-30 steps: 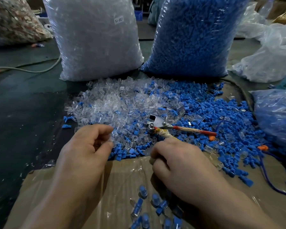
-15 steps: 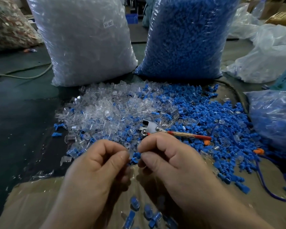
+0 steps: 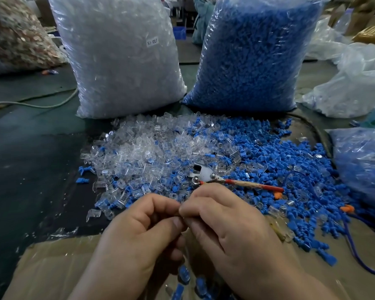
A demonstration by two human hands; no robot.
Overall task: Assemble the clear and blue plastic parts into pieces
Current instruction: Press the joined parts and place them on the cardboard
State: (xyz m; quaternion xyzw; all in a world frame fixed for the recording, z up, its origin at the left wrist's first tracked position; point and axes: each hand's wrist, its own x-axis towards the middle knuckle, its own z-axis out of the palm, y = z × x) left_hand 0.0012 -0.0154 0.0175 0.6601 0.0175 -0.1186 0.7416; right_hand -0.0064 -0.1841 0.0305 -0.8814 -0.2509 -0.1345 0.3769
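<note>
My left hand point(image 3: 143, 232) and my right hand point(image 3: 225, 230) meet fingertip to fingertip over the near edge of the parts heap. Each pinches a small plastic part, and the fingers hide both parts almost fully. Behind the hands lies a heap of loose clear parts point(image 3: 143, 148), merging on the right into a heap of loose blue parts point(image 3: 279, 161). A few assembled clear-and-blue pieces point(image 3: 183, 274) lie on the cardboard sheet point(image 3: 52, 267) beneath my wrists.
A metal tool with a red handle point(image 3: 206, 174) rests on the heap just beyond my fingers. A tall bag of clear parts point(image 3: 121, 61) and one of blue parts point(image 3: 251, 53) stand behind. A smaller bag point(image 3: 364, 156) and a blue cord point(image 3: 355, 252) lie right.
My hands were apart, each reaching into the heap at its near edge. They have since come together at the middle and now press their fingertips against each other.
</note>
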